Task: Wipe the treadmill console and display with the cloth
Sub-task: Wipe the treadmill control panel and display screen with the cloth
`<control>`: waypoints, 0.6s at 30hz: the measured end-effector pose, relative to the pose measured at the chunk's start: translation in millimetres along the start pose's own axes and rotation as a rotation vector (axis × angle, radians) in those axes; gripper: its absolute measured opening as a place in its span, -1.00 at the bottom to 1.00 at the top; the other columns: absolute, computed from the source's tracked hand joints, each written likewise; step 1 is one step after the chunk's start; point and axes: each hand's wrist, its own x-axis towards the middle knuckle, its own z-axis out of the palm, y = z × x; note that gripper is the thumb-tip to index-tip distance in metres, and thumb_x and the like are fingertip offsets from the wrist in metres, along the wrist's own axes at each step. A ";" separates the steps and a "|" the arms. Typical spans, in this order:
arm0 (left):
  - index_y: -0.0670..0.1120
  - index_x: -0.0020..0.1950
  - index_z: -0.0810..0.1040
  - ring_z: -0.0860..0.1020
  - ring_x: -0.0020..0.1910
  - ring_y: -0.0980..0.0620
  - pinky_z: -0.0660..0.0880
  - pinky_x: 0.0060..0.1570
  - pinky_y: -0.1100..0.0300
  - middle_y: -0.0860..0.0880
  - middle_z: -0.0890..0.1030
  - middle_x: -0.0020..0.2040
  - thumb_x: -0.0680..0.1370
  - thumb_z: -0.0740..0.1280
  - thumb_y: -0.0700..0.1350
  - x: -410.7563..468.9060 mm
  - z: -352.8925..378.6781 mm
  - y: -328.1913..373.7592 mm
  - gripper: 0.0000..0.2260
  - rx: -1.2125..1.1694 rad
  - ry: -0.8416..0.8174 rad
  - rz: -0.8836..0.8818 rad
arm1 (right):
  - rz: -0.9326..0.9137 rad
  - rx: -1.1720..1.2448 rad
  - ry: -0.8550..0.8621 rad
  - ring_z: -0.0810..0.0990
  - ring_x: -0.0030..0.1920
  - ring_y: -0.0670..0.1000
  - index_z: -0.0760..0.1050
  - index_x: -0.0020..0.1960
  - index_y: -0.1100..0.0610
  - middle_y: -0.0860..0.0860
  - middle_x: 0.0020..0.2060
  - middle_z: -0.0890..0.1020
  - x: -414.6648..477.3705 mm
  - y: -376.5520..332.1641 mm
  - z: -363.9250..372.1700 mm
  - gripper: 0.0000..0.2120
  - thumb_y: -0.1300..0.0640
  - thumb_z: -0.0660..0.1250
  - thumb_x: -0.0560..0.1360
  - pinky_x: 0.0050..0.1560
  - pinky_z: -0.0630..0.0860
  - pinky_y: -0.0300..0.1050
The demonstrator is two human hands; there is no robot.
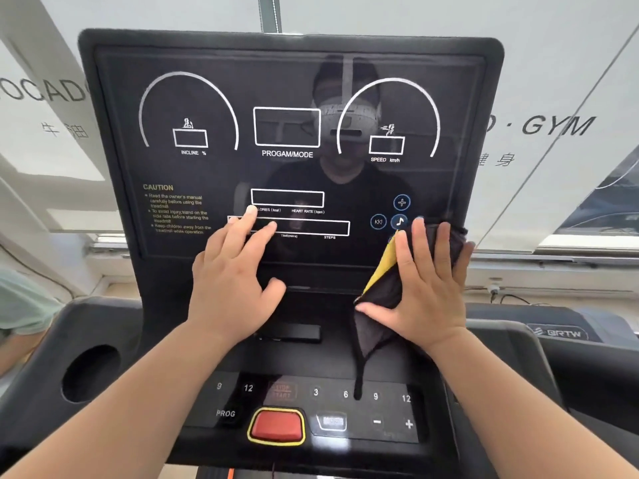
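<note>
The treadmill's black glossy display (287, 81) fills the upper middle, tilted toward me, with white dials and boxes printed on it. Below it lies the console (311, 402) with number keys and a red stop button (276, 425). My right hand (425, 288) presses a dark cloth with a yellow edge (380, 288) flat against the display's lower right corner, fingers spread over it; a corner of the cloth hangs down to the keys. My left hand (235, 278) rests flat on the display's lower middle, fingers apart, holding nothing.
A round cup holder (91, 373) sits in the console's left wing. A neighbouring treadmill (560, 333) stands at the right. A person's light green sleeve (20, 305) shows at the left edge. Frosted windows with gym lettering lie behind.
</note>
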 end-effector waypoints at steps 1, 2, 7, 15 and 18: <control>0.04 0.50 0.41 0.26 0.49 -0.15 0.40 0.29 -0.27 -0.01 0.28 0.59 0.37 0.30 0.06 0.4 0.0 -0.3 -0.34 0.005 -0.001 0.001 | 0.033 0.023 -0.013 -0.06 0.64 0.33 0.10 0.63 0.15 0.15 0.65 0.10 8.2 -9.9 -4.0 0.30 -0.60 0.39 0.16 0.53 -0.29 0.45; 0.04 0.49 0.41 0.26 0.49 -0.15 0.40 0.29 -0.26 -0.01 0.28 0.59 0.36 0.30 0.06 0.7 0.5 0.4 -0.34 0.006 0.002 -0.003 | 0.058 0.054 -0.035 -0.09 0.63 0.32 0.07 0.64 0.14 0.14 0.66 0.06 13.9 -21.6 -6.9 0.32 -0.62 0.37 0.15 0.53 -0.33 0.42; 0.02 0.50 0.39 0.22 0.54 -0.18 0.34 0.29 -0.28 -0.02 0.25 0.60 0.35 0.31 0.10 -2.0 7.7 10.6 -0.31 0.008 0.013 -0.051 | 0.035 0.159 -0.105 -0.16 0.64 0.25 -0.02 0.66 0.08 0.06 0.67 -0.01 -3.4 -74.3 4.6 0.24 -0.55 0.38 0.25 0.55 -0.32 0.36; -0.01 0.50 0.39 0.18 0.58 -0.19 0.29 0.39 -0.35 -0.06 0.23 0.61 0.41 0.41 0.01 -8.8 5.9 1.9 -0.35 0.013 0.021 0.019 | -0.052 0.168 -0.301 -0.25 0.66 0.17 -0.11 0.69 0.00 -0.03 0.66 -0.25 -80.8 -42.1 13.7 0.11 -0.54 0.24 0.38 0.60 -0.21 0.28; -0.01 0.48 0.43 0.23 0.56 -0.21 0.26 0.42 -0.34 -0.09 0.27 0.59 0.42 0.40 0.04 -26.8 7.8 -1.5 -0.38 0.014 0.032 -0.004 | -0.018 0.131 -0.436 -0.29 0.65 0.17 -0.04 0.68 0.02 -0.01 0.65 -0.28 -105.2 -33.5 7.5 0.09 -0.63 0.07 0.39 0.59 -0.19 0.28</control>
